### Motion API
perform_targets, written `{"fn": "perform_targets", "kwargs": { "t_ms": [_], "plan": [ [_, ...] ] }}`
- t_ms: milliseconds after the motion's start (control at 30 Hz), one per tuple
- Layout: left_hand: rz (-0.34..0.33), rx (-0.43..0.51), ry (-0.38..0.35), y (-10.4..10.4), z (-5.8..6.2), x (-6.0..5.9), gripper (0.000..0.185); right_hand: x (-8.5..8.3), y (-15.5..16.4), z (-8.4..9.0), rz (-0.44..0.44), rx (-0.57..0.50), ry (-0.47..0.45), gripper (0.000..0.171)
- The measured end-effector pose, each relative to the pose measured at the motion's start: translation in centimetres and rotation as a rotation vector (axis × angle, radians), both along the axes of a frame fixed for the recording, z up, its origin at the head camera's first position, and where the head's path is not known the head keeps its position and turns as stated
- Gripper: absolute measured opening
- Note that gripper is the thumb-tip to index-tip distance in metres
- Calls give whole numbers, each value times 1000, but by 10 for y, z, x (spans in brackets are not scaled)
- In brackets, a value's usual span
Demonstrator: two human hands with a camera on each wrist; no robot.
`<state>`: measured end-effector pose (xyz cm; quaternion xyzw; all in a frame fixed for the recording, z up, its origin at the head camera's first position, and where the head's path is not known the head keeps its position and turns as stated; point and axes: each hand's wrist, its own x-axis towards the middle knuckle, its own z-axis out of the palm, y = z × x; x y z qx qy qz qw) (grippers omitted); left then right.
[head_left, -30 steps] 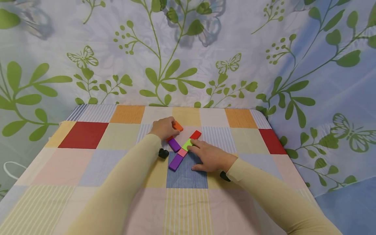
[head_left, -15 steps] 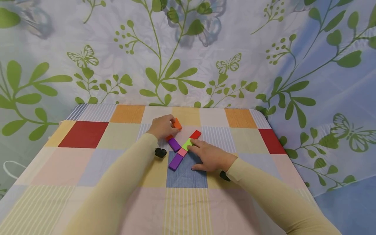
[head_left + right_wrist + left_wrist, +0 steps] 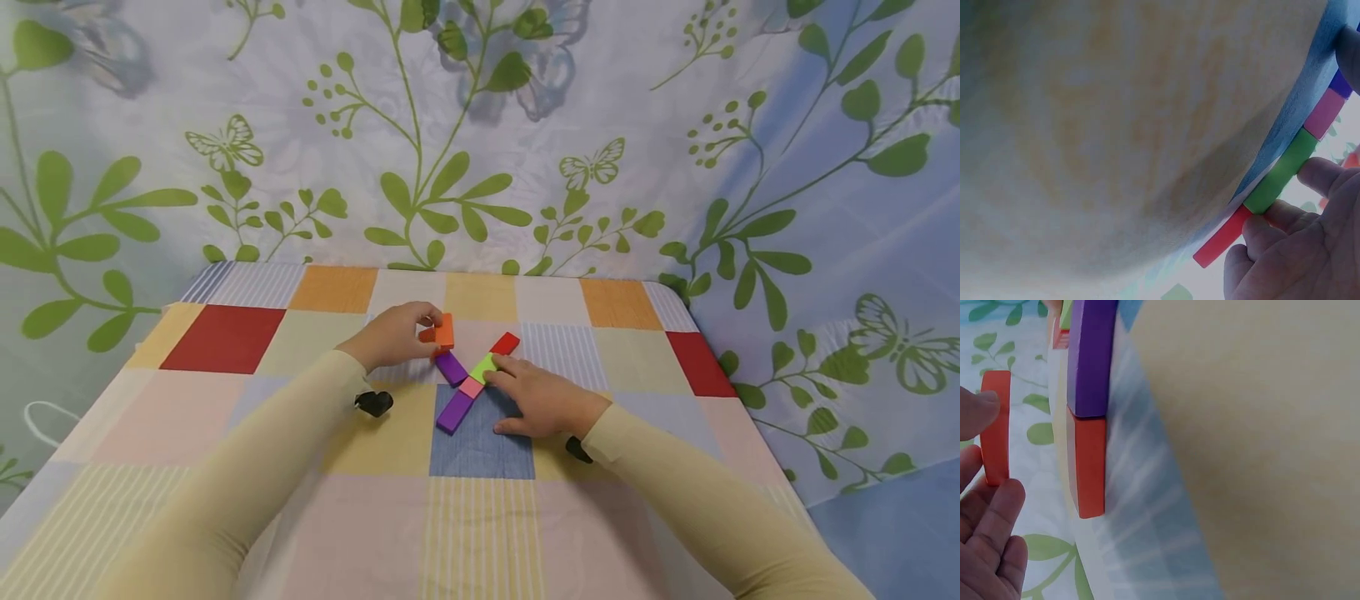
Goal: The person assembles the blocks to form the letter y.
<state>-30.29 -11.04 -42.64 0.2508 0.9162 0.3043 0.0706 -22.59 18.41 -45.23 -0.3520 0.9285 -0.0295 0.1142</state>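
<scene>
While left hand (image 3: 392,336) pinches orange block (image 3: 445,332) above the purple block (image 3: 451,367), right hand (image 3: 542,402) fingers lie relaxed, touching green block (image 3: 482,367).

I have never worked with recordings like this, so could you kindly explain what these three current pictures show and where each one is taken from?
No machine here: a person in cream sleeves works with bare hands. The wide picture comes from a camera on the person's head, looking down at a table under a patchwork cloth. The other two come from cameras strapped to the wrists, so they look sideways from very close.

On the cloth, flat coloured blocks form a crossing pattern: a red block, green block, pink block and two purple ones. The left hand pinches an orange block, lifted off the cloth. The right hand lies flat, fingertips touching the green block.
</scene>
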Motion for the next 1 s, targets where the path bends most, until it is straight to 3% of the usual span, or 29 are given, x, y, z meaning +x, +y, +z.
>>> {"fn": "perform_targets", "kwargs": {
  "t_ms": [500,1000],
  "plan": [
    [-174,5,6,-27,-8,53,33,-1,0,0,3,4,1,86],
    [-333,-75,-71,-22,-19,91,36,-2,0,0,-5,-1,-9,87]
  ]
}}
